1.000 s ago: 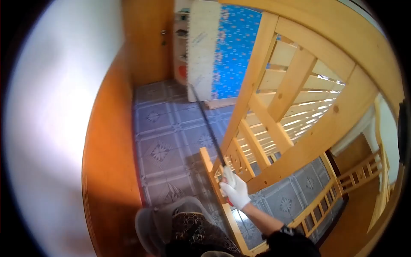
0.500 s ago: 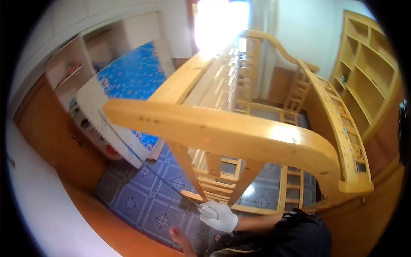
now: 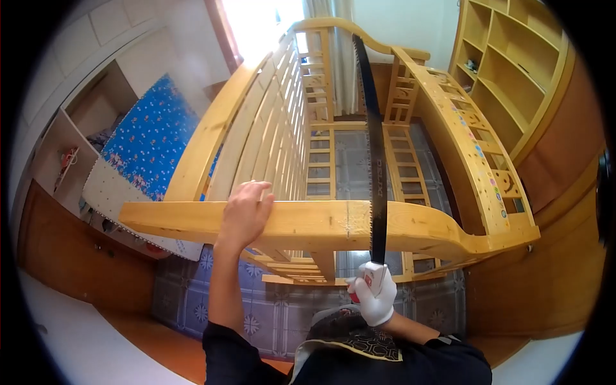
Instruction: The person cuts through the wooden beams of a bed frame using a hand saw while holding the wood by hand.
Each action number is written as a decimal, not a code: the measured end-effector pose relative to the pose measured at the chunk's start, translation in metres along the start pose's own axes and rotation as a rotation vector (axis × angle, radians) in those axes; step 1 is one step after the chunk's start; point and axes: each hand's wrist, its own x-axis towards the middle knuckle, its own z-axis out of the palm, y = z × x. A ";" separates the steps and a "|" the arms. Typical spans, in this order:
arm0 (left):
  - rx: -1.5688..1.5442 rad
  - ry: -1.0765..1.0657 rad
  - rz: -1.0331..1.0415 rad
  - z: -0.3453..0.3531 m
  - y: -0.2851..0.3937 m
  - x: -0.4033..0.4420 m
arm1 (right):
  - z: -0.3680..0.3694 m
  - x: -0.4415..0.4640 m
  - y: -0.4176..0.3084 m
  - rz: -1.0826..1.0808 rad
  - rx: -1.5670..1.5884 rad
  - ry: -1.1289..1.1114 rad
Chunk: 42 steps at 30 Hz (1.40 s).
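A hand saw (image 3: 378,167) with a long dark toothed blade points away from me, its blade lying across the front wooden beam (image 3: 308,218) of a bed frame. My right hand (image 3: 375,298), in a white glove, is closed around the saw's white and red handle, on the near side of the beam. Bare, my left hand (image 3: 246,215) grips the same beam to the left of the blade, fingers over its top edge. Pale scuffed marks show on the wood just left of the blade.
Behind the beam stands the rest of the wooden bed frame (image 3: 221,144), with slats on edge. A blue patterned mattress (image 3: 151,138) leans at the left. A wooden shelf unit (image 3: 513,70) stands at the right. Tiled floor (image 3: 282,314) lies below.
The saw has swung from pointing left, below the beam, to lying across the beam and pointing away. My left hand has risen from low down onto the beam. The view has shifted.
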 end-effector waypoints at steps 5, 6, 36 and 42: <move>0.130 -0.636 -0.060 -0.012 0.009 0.023 | -0.003 -0.013 -0.003 -0.023 -0.142 0.065; 0.114 -0.649 -0.045 -0.011 0.004 0.020 | 0.000 -0.016 -0.003 -0.015 -0.160 0.083; 0.016 -0.493 0.246 -0.014 -0.003 0.007 | 0.050 -0.031 -0.037 -0.041 -0.591 0.283; 0.011 -0.483 0.240 -0.014 -0.001 0.007 | 0.055 -0.028 -0.067 0.140 -0.583 0.246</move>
